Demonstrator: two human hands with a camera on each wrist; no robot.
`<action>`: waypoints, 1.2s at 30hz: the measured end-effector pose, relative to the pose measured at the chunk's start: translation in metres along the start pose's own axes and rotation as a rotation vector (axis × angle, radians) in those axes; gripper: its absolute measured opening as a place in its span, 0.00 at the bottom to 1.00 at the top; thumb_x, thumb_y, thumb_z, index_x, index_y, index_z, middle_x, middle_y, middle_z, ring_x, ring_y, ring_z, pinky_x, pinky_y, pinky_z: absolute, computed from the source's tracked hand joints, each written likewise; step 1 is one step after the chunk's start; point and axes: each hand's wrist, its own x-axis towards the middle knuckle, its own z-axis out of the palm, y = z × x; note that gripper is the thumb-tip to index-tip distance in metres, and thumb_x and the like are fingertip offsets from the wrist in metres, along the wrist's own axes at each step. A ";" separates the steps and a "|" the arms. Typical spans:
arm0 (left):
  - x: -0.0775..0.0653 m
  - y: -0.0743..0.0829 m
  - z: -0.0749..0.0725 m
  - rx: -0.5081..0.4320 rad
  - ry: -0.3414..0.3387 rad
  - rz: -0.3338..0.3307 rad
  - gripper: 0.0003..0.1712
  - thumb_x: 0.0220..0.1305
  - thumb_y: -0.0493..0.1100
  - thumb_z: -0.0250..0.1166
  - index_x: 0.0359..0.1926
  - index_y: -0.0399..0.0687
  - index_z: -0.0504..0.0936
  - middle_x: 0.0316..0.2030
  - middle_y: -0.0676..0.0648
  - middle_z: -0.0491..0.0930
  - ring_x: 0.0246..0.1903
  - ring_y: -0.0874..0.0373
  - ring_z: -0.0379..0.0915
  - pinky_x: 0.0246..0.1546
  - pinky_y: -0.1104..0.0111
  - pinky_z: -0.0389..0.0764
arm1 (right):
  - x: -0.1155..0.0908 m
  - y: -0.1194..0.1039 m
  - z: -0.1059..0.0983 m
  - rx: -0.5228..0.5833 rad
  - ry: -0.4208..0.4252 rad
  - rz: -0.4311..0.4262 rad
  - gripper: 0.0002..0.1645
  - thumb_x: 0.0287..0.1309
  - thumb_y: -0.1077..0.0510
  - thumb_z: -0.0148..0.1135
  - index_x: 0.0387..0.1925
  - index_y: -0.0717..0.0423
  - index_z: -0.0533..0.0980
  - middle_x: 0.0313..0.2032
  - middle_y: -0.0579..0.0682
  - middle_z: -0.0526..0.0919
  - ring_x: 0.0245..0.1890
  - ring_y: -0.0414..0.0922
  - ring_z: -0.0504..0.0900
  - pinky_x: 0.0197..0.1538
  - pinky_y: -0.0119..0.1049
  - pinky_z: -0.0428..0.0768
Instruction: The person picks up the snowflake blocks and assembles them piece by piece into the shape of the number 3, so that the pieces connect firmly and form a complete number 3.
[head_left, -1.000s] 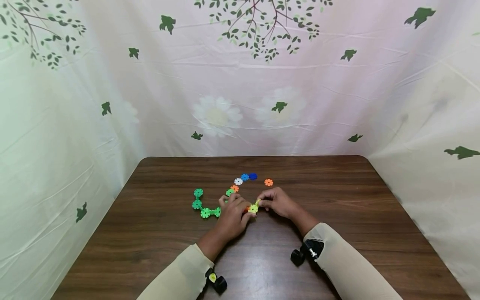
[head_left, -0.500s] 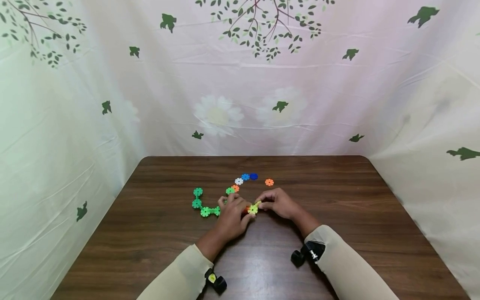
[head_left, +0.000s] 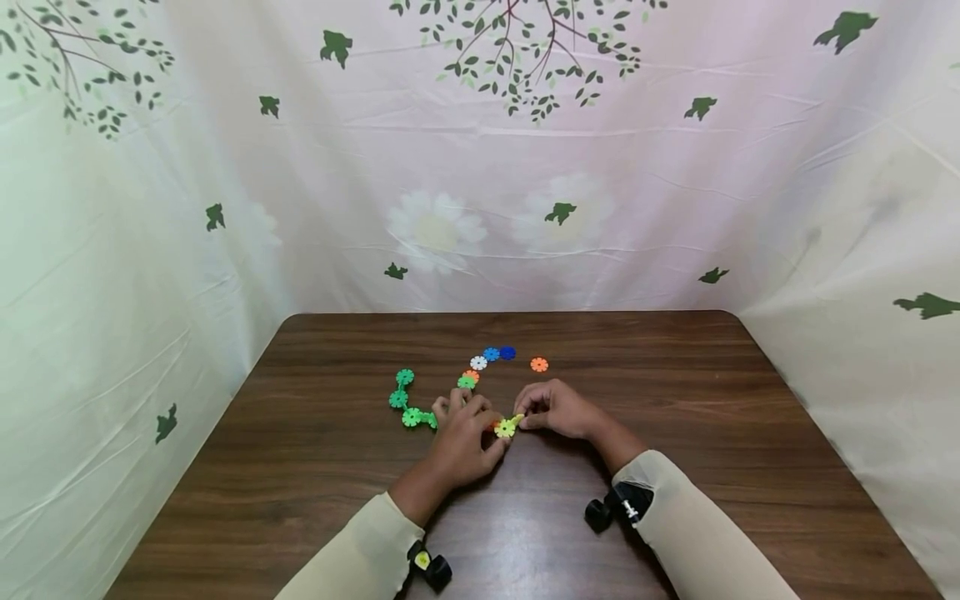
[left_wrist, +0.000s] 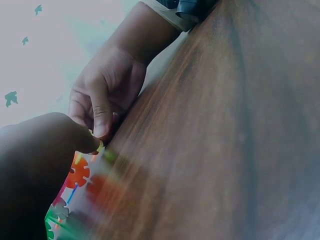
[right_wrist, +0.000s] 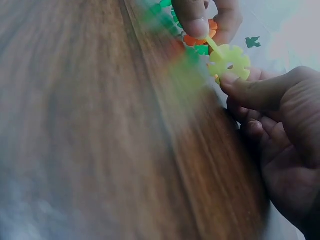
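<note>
Flower-shaped, notched plastic discs are joined in a chain on the table. Its green discs [head_left: 411,417] curve out at the left of my left hand [head_left: 463,433], which covers the middle of the chain. The left thumb and fingers pinch a yellow disc [head_left: 506,428] beside an orange disc [left_wrist: 78,172]. My right hand [head_left: 561,410] pinches another yellow disc [right_wrist: 231,62] between thumb and fingers, its edge meeting the first yellow one at an angle. Both hands are close over the table, fingertips near each other.
Behind the hands lies a row of loose-looking discs: light green [head_left: 467,382], white [head_left: 478,362], light blue [head_left: 491,354] and dark blue [head_left: 507,353]. A single orange disc [head_left: 539,365] lies apart to their right. A printed curtain [head_left: 480,167] hangs behind the brown wooden table [head_left: 675,375].
The green end of the chain has swung slightly right and away from me. The pinched yellow discs have shifted a little toward me, and the right hand has moved slightly with them.
</note>
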 end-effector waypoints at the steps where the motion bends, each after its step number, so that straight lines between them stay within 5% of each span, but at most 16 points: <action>1: 0.000 0.000 0.000 0.001 -0.002 0.001 0.15 0.67 0.53 0.77 0.48 0.51 0.92 0.49 0.49 0.83 0.57 0.44 0.67 0.59 0.37 0.59 | 0.000 0.000 0.000 -0.006 -0.002 0.000 0.04 0.68 0.62 0.75 0.37 0.62 0.89 0.48 0.60 0.89 0.41 0.40 0.82 0.45 0.32 0.80; 9: 0.000 0.001 0.000 0.008 0.006 0.013 0.21 0.68 0.59 0.76 0.53 0.52 0.91 0.49 0.49 0.87 0.58 0.44 0.70 0.60 0.35 0.59 | 0.001 -0.002 0.001 -0.041 -0.027 -0.026 0.02 0.63 0.66 0.77 0.38 0.60 0.91 0.48 0.59 0.89 0.40 0.38 0.82 0.45 0.32 0.82; 17: -0.003 0.006 -0.003 0.045 0.075 0.026 0.22 0.68 0.61 0.76 0.55 0.55 0.91 0.51 0.50 0.87 0.55 0.49 0.71 0.53 0.48 0.62 | 0.000 0.000 -0.002 -0.012 -0.040 -0.054 0.17 0.58 0.76 0.70 0.47 0.61 0.90 0.51 0.62 0.88 0.38 0.39 0.81 0.40 0.30 0.79; 25: -0.005 0.015 -0.007 0.090 0.221 0.013 0.22 0.65 0.55 0.80 0.55 0.50 0.91 0.47 0.46 0.81 0.29 0.60 0.73 0.32 0.68 0.71 | 0.002 0.004 -0.003 0.002 -0.027 -0.038 0.17 0.61 0.76 0.66 0.47 0.61 0.90 0.51 0.62 0.88 0.39 0.41 0.82 0.42 0.31 0.81; 29: -0.008 0.021 -0.007 0.052 0.222 -0.021 0.22 0.64 0.52 0.80 0.54 0.47 0.91 0.45 0.46 0.80 0.22 0.66 0.67 0.22 0.72 0.71 | 0.002 0.004 -0.003 0.005 -0.023 -0.032 0.18 0.61 0.77 0.64 0.47 0.61 0.90 0.51 0.62 0.88 0.39 0.40 0.82 0.42 0.31 0.81; 36: -0.011 0.033 0.001 -0.126 0.220 -0.143 0.23 0.65 0.49 0.81 0.57 0.42 0.91 0.49 0.45 0.83 0.29 0.61 0.76 0.29 0.70 0.78 | 0.002 0.006 -0.004 0.056 0.013 -0.039 0.20 0.57 0.78 0.61 0.47 0.66 0.89 0.50 0.67 0.87 0.38 0.46 0.83 0.42 0.30 0.81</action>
